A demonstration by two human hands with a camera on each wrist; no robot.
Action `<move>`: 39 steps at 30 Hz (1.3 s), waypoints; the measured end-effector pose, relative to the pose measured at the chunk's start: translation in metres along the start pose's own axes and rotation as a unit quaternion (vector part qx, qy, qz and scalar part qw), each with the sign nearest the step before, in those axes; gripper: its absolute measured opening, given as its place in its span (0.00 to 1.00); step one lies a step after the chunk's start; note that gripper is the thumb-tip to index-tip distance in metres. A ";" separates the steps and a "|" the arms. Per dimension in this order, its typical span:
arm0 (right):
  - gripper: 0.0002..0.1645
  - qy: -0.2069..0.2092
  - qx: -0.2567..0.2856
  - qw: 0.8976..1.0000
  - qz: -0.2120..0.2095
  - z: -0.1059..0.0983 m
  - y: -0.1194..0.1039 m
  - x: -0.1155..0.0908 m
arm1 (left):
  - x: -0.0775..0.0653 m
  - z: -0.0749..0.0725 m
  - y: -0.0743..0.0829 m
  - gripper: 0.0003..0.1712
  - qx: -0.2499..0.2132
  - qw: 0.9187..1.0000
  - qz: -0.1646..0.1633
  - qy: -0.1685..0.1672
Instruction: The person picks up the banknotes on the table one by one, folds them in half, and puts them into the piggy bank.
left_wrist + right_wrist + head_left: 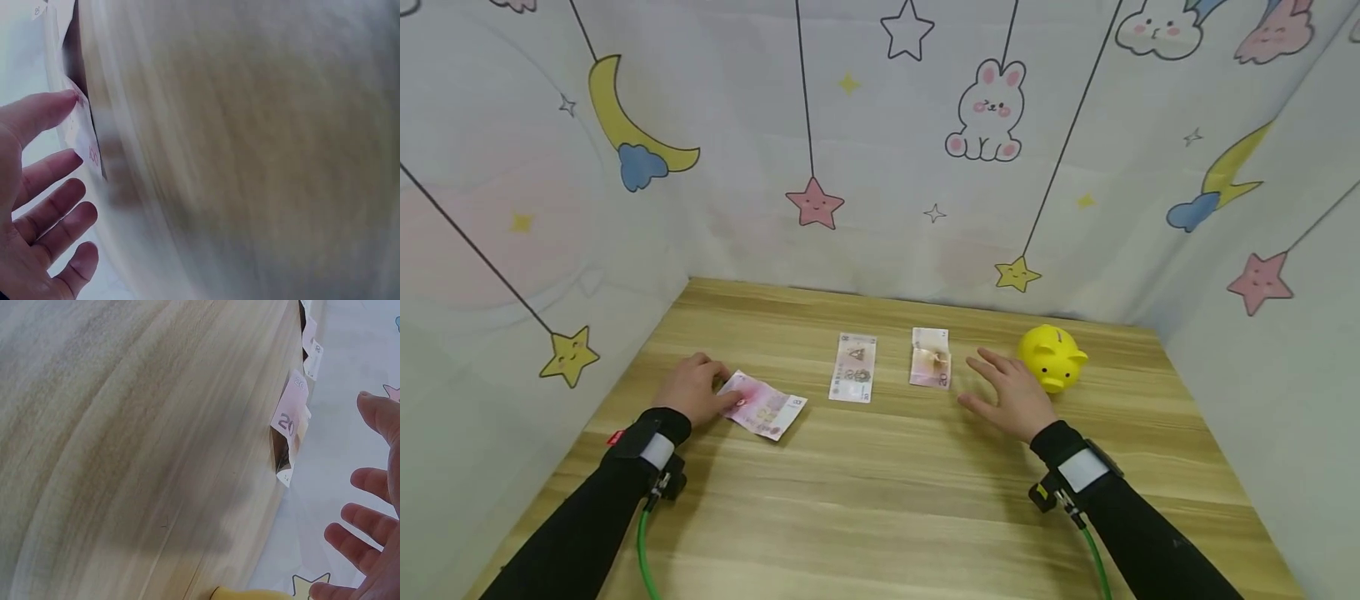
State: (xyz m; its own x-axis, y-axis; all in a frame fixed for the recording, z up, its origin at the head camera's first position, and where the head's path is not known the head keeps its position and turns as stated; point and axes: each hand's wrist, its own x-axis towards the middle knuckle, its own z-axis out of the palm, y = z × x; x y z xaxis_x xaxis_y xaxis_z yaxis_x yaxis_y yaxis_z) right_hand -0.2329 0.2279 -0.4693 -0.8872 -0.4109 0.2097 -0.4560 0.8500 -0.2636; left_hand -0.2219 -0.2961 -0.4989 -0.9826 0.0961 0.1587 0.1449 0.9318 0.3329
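Observation:
My left hand is at the corner of a pink 100 banknote, thumb over its left end and fingers at its edge. In the left wrist view the thumb and index finger pinch that banknote, while the other fingers are loosely bent. My right hand hovers over the table with fingers spread, holding nothing. Just behind it stands a yellow piggy bank, partly covered by the hand. Left of the fingers lies a creased 20 banknote, which the right wrist view shows standing partly off the wood.
Another 20 banknote lies flat near the middle of the wooden table. Printed white cloth walls close off the back and both sides. A green cable runs from each wrist camera.

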 end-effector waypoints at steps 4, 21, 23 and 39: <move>0.41 0.009 0.001 1.000 -0.003 0.001 0.000 -0.001 | 0.000 0.001 -0.001 0.24 -0.011 1.000 -0.014 0.000; 0.40 0.001 -0.004 1.000 0.000 -0.001 -0.006 0.000 | 0.003 -0.005 0.003 0.13 -0.114 0.991 -0.066 -0.017; 0.40 0.001 -0.002 1.000 -0.003 -0.001 -0.008 0.002 | 0.003 -0.007 0.007 0.13 -0.119 0.990 -0.069 -0.012; 0.40 0.003 0.069 0.997 0.021 -0.018 -0.022 0.016 | 0.029 -0.046 0.078 0.10 -0.198 0.976 -0.001 0.093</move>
State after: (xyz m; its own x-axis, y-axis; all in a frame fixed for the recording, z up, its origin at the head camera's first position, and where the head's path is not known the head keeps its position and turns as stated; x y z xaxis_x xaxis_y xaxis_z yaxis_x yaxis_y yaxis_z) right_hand -0.2354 0.2082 -0.4436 -0.9052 -0.3746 0.2007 -0.4248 0.8122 -0.3998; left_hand -0.2336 -0.2370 -0.4253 -0.9503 -0.0062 0.3113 0.2120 0.7195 0.6613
